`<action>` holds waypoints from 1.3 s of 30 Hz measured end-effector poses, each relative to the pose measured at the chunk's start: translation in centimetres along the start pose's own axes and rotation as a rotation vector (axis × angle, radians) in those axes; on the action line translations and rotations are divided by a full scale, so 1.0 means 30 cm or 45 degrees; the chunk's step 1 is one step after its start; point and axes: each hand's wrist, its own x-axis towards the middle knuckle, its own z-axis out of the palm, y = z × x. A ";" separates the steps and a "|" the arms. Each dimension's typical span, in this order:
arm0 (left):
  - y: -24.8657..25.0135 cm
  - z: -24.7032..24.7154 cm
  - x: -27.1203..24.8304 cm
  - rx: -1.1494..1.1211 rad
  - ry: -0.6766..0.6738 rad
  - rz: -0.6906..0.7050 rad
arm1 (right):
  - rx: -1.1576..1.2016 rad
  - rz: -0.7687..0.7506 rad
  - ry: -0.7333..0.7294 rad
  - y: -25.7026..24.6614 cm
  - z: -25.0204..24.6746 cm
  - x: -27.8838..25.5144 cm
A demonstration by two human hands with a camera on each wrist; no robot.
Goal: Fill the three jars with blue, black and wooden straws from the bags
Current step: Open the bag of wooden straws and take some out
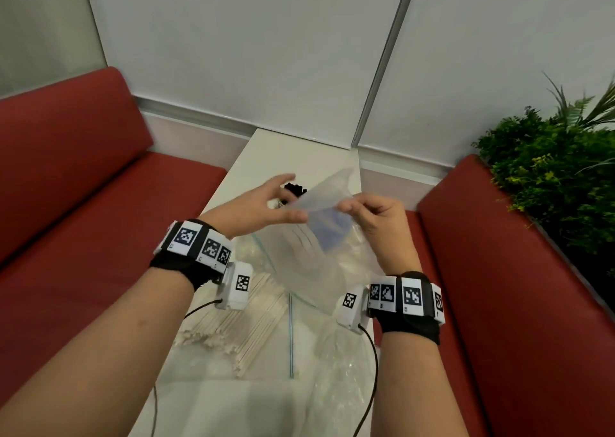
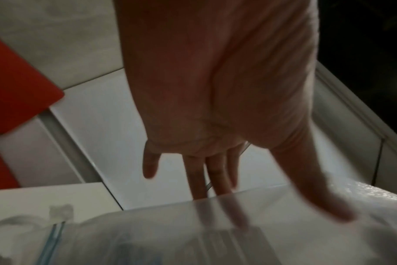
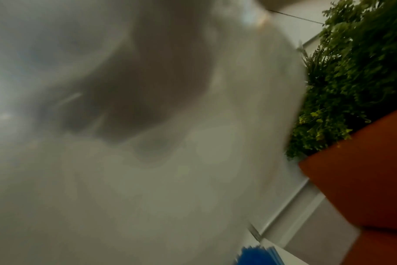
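Observation:
Above the narrow white table point(image 1: 259, 157) I hold up a clear zip bag point(image 1: 309, 253) with blue straws point(image 1: 329, 233) showing through it. My right hand point(image 1: 349, 208) pinches the bag's top edge. My left hand point(image 1: 294, 200) has straight, spread fingers; in the left wrist view its thumb lies on the bag point(image 2: 283, 242) and its fingers point(image 2: 197, 179) pass behind the edge. Black straws point(image 1: 294, 188) stand in a jar behind my left hand. A bag of pale wooden straws point(image 1: 233, 320) lies on the table below. The bag point(image 3: 147, 197) covers the right wrist lens, with blue straws point(image 3: 324, 256) at the bottom.
Red bench seats point(image 1: 83, 203) flank the table on both sides. Green plants point(image 1: 549, 177) stand behind the right bench. Crumpled clear plastic point(image 1: 339, 370) lies on the near right of the table, and wrist cables hang down over it.

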 end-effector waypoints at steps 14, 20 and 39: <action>-0.022 0.000 0.019 -0.021 0.582 -0.096 | 0.319 0.341 0.539 0.062 -0.124 -0.025; -0.042 0.023 0.033 -0.218 0.551 -0.063 | 0.374 0.712 -0.231 0.173 0.014 -0.069; -0.016 -0.002 -0.069 -0.494 0.006 0.012 | 0.069 0.606 -0.188 0.208 -0.189 -0.247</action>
